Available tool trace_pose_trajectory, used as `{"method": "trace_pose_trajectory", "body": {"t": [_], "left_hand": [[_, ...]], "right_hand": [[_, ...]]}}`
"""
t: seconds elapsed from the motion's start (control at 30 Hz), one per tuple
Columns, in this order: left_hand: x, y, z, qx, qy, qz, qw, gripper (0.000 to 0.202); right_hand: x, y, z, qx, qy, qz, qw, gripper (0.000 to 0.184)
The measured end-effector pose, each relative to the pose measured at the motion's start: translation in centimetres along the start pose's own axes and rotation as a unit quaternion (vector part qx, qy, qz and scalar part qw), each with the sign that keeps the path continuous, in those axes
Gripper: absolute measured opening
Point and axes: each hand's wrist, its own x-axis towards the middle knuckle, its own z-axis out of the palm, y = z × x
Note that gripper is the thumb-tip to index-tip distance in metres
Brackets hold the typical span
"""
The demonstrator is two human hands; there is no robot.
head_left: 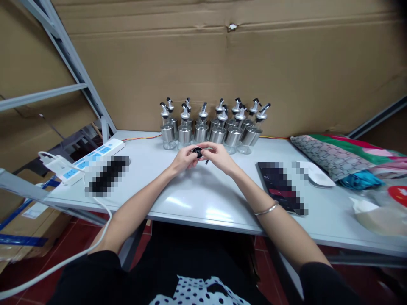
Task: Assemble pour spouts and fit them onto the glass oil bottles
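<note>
Both of my hands meet above the table, in front of the bottles. Between my fingertips is a small black round piece point(197, 152) with a lighter ring at its centre. My left hand point(185, 158) pinches it from the left, thumb close to its face. From the other side my right hand point(218, 156) grips it, fingers bent over the top. A small dark tip point(207, 162) shows just below the right fingers; whether it belongs to the same piece I cannot tell. Behind stand several glass oil bottles point(201, 132) with steel sleeves and silver-and-black pour spouts.
A white power strip point(92, 161) with a plugged-in charger and cable point(106, 224) lies left, beside a blurred black object point(110, 176). To the right are a dark tablet or phone point(281, 186), a white flat object point(316, 174) and colourful bags point(359, 159). Cardboard point(222, 67) stands behind.
</note>
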Motion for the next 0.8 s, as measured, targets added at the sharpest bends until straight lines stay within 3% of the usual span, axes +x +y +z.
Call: {"method": "trace_pose_trajectory", "body": {"t": [0.17, 0.47, 0.7, 0.8], "left_hand": [[0.0, 0.0, 0.2, 0.011, -0.003, 0.002, 1.000, 0.031], [-0.4, 0.6, 0.5, 0.043, 0.015, 0.012, 0.999, 0.027], [0.4, -0.6, 0.1, -0.028, 0.008, 0.016, 0.999, 0.033], [0.6, -0.6, -0.1, -0.088, 0.037, 0.001, 0.995, 0.040]], "right_hand": [[-0.3, 0.3, 0.0, 0.058, 0.007, -0.018, 0.998, 0.029], [-0.5, 0.9, 0.5, 0.057, 0.045, -0.071, 0.995, 0.032], [0.4, 2.1, -0.8, -0.001, 0.079, -0.085, 0.993, 0.029], [0.8, 2.9, -1.7, -0.139, 0.146, -0.051, 0.978, 0.021]]}}
